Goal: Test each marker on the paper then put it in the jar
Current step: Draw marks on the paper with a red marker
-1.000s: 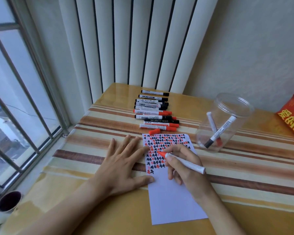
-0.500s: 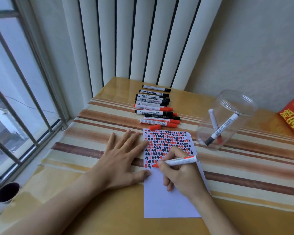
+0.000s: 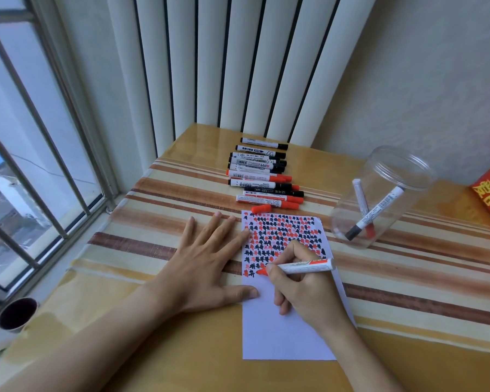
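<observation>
a: right hand (image 3: 309, 290)?
b: fingers curled round an uncapped red marker (image 3: 300, 266), tip touching the paper (image 3: 289, 329) at the lower edge of the red and black marks.
a: left hand (image 3: 207, 267)?
b: flat, fingers spread, thumb and forefinger on the paper's left edge.
a: jar (image 3: 379, 196)?
b: clear, right of the paper, two markers leaning inside. loose red cap (image 3: 261, 208) just above the paper; row of capped markers (image 3: 262, 174) behind it.
</observation>
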Demonstrator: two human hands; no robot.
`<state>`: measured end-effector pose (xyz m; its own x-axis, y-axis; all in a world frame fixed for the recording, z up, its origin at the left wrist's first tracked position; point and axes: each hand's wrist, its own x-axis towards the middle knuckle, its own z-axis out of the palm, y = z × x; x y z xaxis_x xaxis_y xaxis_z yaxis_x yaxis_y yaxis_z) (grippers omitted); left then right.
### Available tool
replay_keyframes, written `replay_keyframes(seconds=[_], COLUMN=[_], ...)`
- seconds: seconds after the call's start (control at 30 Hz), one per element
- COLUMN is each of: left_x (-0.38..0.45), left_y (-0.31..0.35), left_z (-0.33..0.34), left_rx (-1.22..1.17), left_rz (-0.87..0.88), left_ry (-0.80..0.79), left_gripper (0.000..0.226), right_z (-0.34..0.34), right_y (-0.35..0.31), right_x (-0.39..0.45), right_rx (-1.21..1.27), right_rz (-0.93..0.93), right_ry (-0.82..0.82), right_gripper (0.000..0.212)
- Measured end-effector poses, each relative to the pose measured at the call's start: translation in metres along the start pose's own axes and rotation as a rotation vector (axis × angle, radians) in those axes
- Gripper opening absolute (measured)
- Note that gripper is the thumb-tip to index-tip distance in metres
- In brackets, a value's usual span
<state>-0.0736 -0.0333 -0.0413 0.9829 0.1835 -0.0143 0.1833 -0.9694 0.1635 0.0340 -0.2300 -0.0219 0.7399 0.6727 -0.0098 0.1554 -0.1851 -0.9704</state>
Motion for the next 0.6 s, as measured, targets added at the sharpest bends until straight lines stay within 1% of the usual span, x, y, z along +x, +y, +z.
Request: replay_keyframes(seconds=[0.23, 0.37, 0.5, 0.6], left_x=[0.0, 0.0004, 0.0009, 0.0006], left_y=[-0.0005, -0.001, -0.0015, -0.0015], left_z=[0.0002, 0.0012, 0.0016, 0.0015], left_rx=[-0.008, -0.016, -0.024, -0.009], left_rz=[0.004, 0.01, 0.015, 0.014], left_ry=[0.003, 0.01, 0.018, 0.004], left_gripper=[0.107, 0.107, 0.108, 0.107], right_z=[-0.0002, 0.0004, -0.0007, -0.0006], right_y=[0.0002, 0.0014, 0.0021, 0.0013], right_x=[-0.0002, 0.0008, 0.0007, 0.0002], right_rx=[-0.004, -0.015, -0.015, -0.013], right_rz=[0.004, 0.0, 0.012, 0.01], right_ry=[0.011, -0.003, 0.026, 0.027], right_gripper=[0.019, 0.023, 0.025, 0.03])
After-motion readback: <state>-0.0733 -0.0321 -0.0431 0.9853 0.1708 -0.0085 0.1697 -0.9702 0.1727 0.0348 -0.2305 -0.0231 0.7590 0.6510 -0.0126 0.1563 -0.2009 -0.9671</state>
